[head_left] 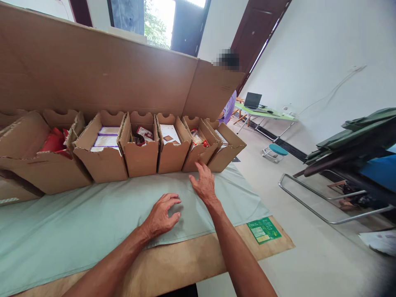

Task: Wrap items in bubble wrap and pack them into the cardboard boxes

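My left hand (pixel 162 215) hovers over the pale green cloth (pixel 102 218), thumb and fingers apart, holding nothing. Further forward, my right hand (pixel 204 183) is open and empty in front of a cardboard bin (pixel 200 156) with red and clear packets (pixel 198 138) in it; whether the fingertips touch the bin I cannot tell. To its right stands the end bin (pixel 230 152), with a white packet (pixel 221 138) inside. Left of it, one bin (pixel 174 156) holds a white box (pixel 169 135) with brown squares, and another (pixel 142 159) holds dark red packets (pixel 145 134).
White-and-purple packs (pixel 107 140) and a red packet (pixel 54 140) fill bins further left. A tall cardboard panel (pixel 123 78) rises behind the row. A green card (pixel 264 230) lies at the wooden table's right corner. A person in a purple sleeve (pixel 229 108) is behind the panel.
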Demonstrator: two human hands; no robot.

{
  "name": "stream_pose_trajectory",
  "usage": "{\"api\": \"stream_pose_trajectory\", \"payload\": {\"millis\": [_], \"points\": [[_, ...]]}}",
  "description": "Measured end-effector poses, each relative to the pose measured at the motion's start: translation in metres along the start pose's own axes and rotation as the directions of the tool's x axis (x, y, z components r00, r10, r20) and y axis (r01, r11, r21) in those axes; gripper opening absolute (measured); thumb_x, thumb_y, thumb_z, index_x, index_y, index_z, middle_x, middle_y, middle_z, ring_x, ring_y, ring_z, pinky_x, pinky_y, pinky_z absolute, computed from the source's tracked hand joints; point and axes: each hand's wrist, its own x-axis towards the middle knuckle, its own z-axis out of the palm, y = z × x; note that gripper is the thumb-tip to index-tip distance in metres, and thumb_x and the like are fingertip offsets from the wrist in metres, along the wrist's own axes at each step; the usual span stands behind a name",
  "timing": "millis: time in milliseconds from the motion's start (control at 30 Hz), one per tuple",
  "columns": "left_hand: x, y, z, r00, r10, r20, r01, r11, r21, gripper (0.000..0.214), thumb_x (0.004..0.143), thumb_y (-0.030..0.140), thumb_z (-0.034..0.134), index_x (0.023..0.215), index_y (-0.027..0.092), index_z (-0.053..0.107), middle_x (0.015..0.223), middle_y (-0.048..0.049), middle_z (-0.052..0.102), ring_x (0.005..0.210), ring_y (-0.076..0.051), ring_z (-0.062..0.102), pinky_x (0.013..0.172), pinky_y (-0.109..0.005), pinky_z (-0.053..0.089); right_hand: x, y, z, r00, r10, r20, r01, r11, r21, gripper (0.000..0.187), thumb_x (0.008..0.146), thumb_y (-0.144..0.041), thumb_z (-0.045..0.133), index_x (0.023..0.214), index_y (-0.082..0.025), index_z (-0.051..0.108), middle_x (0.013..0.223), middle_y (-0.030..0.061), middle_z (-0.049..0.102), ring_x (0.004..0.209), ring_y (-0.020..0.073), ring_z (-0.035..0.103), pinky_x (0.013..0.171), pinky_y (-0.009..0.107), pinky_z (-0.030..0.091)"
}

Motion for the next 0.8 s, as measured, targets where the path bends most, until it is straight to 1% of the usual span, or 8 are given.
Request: {"api": "stream_pose_trajectory", "payload": {"millis": [100,167,300,367,467,533,667,800], "points": [[0.000,0.000,0.002,1.000,-0.007,-0.014,0.007,1.000,-0.023,0.038,0.077,0.020,0.064,0.113,0.019,0.074,0.131,-0.0149,0.069,0.123,-0.029,0.065,0.107,-0.049,0.053,0.003,-0.007,-0.014,0.990,-0.061,-0.125,0.073,0.993,0.093,0.045,0.087,-0.025,0.057,0.130,-0.016,0.063,0.140,0.0179,0.060,0.126,0.0338,0.057,0.103,0.052,0.047],[0.000,0.000,0.003,0.999,-0.012,-0.044,0.009,0.998,-0.056,0.036,0.076,0.020,0.066,0.111,0.021,0.075,0.129,-0.0136,0.070,0.122,-0.029,0.066,0.106,-0.048,0.054,0.012,-0.024,-0.026,0.981,-0.117,-0.158,0.147,0.969,0.198,0.045,0.092,-0.026,0.052,0.135,-0.019,0.061,0.126,0.0129,0.068,0.106,0.0266,0.067,0.096,0.043,0.053],[0.000,0.001,-0.001,0.976,-0.039,-0.215,0.014,0.993,-0.118,0.027,0.081,0.025,0.065,0.106,0.021,0.075,0.124,-0.0126,0.072,0.117,-0.028,0.068,0.104,-0.047,0.054,0.052,-0.070,-0.037,0.985,-0.151,0.077,0.140,0.981,0.136,0.060,0.094,-0.020,0.054,0.153,-0.024,0.045,0.096,0.0017,0.075,0.080,0.0221,0.070,0.081,0.034,0.053],[0.001,0.001,-0.008,0.930,-0.090,-0.356,0.041,0.989,-0.142,0.028,0.084,0.030,0.063,0.109,0.022,0.073,0.128,-0.0126,0.069,0.121,-0.028,0.065,0.107,-0.048,0.052,0.072,-0.086,-0.036,0.977,-0.125,0.173,0.125,0.992,0.008,0.054,0.093,-0.019,0.058,0.146,-0.025,0.053,0.092,0.0024,0.076,0.085,0.0259,0.071,0.080,0.034,0.051],[0.004,-0.004,-0.023,0.780,-0.255,-0.572,0.101,0.952,-0.288,0.034,0.084,0.041,0.066,0.112,0.022,0.071,0.125,-0.0107,0.069,0.120,-0.029,0.064,0.106,-0.046,0.051,0.077,-0.095,-0.040,0.975,-0.112,0.193,0.125,0.991,-0.056,0.030,0.094,-0.019,0.056,0.122,-0.023,0.068,0.094,0.0065,0.077,0.091,0.0287,0.071,0.079,0.034,0.049],[0.008,-0.010,-0.031,0.689,-0.354,-0.632,0.119,0.916,-0.383,0.040,0.087,0.049,0.063,0.115,0.021,0.069,0.121,-0.0101,0.070,0.117,-0.028,0.065,0.105,-0.045,0.052,0.057,-0.092,-0.052,0.977,-0.133,0.167,0.142,0.989,-0.040,0.024,0.095,-0.018,0.053,0.113,-0.022,0.069,0.092,0.0064,0.076,0.088,0.0270,0.071,0.078,0.033,0.049],[0.015,-0.024,-0.041,0.586,-0.459,-0.668,0.121,0.865,-0.487,0.053,0.093,0.060,0.048,0.121,0.017,0.063,0.122,-0.0146,0.070,0.117,-0.028,0.066,0.101,-0.044,0.053,-0.026,-0.057,-0.103,0.968,-0.247,0.032,0.237,0.953,0.188,0.018,0.092,-0.022,0.051,0.099,-0.022,0.068,0.077,0.0010,0.071,0.069,0.0190,0.067,0.068,0.028,0.049],[0.015,-0.025,-0.044,0.584,-0.492,-0.646,0.115,0.837,-0.534,0.058,0.090,0.062,0.047,0.120,0.016,0.064,0.124,-0.0158,0.070,0.116,-0.028,0.066,0.096,-0.042,0.055,-0.109,0.003,-0.161,0.978,-0.171,-0.118,0.197,0.947,0.255,0.020,0.082,-0.023,0.060,0.097,-0.025,0.073,0.088,0.0017,0.074,0.076,0.0204,0.069,0.072,0.033,0.056]]}}
